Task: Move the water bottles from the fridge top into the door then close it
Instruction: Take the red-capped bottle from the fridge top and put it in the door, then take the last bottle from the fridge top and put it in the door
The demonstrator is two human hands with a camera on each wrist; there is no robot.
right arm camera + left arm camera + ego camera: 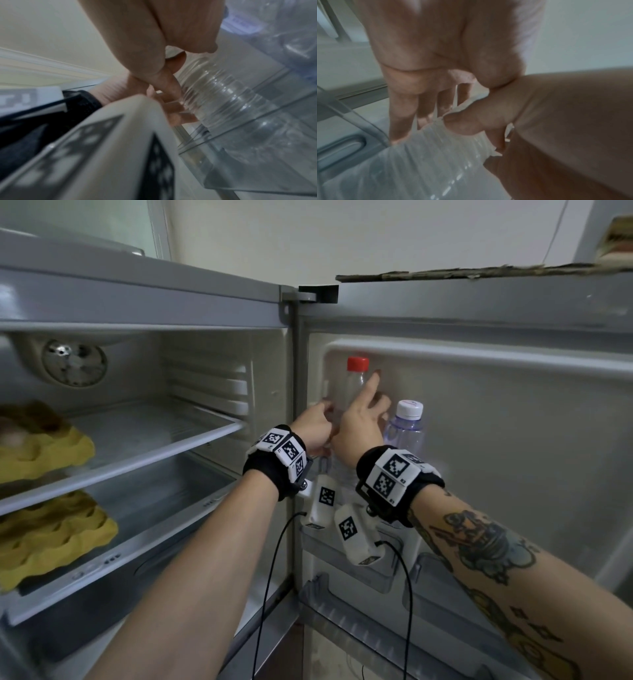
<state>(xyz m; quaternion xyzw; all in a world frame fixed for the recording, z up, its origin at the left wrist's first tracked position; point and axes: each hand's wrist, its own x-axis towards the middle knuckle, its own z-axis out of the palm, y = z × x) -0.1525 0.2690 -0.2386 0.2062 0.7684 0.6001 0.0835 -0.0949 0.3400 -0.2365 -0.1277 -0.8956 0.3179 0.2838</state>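
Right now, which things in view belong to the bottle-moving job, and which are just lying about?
Job:
- red-capped bottle, gripped by the left hand and right hand
- white-capped bottle, standing in the door shelf
- open fridge door

Lying about:
- yellow egg trays on the fridge shelves
- worn board on top

A plain cream wall point(411, 237) rises behind, a thin wire point(556, 229) hanging down it at the far right; light is soft
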